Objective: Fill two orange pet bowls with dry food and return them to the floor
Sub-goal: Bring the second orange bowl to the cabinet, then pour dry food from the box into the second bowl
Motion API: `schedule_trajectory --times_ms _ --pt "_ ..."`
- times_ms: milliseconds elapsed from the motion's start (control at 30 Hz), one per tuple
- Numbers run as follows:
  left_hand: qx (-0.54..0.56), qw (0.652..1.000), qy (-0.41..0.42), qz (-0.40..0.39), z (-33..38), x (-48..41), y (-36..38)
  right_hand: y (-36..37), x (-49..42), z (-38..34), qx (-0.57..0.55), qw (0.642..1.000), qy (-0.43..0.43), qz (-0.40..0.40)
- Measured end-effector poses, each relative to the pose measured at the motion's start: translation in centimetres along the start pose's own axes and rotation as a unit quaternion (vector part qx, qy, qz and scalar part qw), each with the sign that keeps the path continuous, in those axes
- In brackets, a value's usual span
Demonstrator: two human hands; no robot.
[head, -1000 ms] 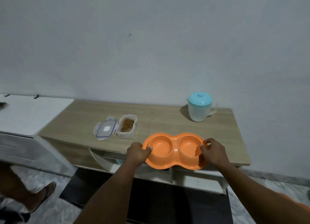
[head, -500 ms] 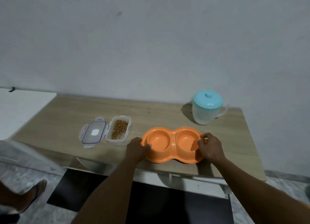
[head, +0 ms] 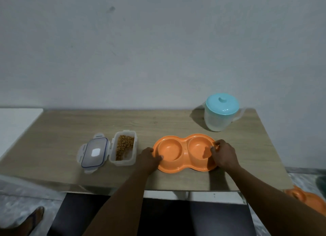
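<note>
An orange double pet bowl [head: 184, 153] lies flat on the wooden table [head: 158, 122], and both of its cups hold nothing. My left hand [head: 147, 157] grips its left rim. My right hand [head: 223, 154] grips its right rim, thumb over the edge. Left of the bowl stands an open clear container of brown dry food [head: 124, 147], with its lid [head: 94, 151] lying beside it. A second orange bowl [head: 307, 197] lies on the floor at the lower right, partly hidden behind my right forearm.
A clear jug with a light blue lid [head: 221, 112] stands at the table's back right near the wall. A white cabinet top [head: 15, 121] adjoins the table on the left. A sandalled foot [head: 34, 218] is on the floor at the lower left.
The bowl has gone from the table's front edge, where it overhung, further onto the table and now rests flat. Both hands still hold its rims. My view has come closer.
</note>
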State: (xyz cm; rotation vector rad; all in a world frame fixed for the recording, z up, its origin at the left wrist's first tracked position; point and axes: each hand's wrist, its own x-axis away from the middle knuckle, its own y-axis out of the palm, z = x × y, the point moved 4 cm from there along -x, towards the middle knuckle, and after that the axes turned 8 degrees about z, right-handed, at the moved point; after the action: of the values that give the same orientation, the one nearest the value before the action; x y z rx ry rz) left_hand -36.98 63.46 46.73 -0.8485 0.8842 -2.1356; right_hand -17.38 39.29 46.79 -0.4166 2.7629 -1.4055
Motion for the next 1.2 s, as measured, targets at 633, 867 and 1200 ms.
schedule_trajectory --times_ms 633,867,1200 --pt "0.078 0.983 0.081 0.143 0.4 -2.0 -14.2 2.3 5.2 -15.6 -0.111 0.977 -0.139 0.119" --pt "0.087 0.991 -0.031 0.096 -8.6 -4.8 -15.5 10.5 9.2 -21.9 -0.199 0.978 -0.059 -0.031" --pt "0.152 0.987 -0.043 0.011 -10.4 -5.9 -13.3 16.9 12.1 -22.4 -0.251 0.946 0.085 -0.187"
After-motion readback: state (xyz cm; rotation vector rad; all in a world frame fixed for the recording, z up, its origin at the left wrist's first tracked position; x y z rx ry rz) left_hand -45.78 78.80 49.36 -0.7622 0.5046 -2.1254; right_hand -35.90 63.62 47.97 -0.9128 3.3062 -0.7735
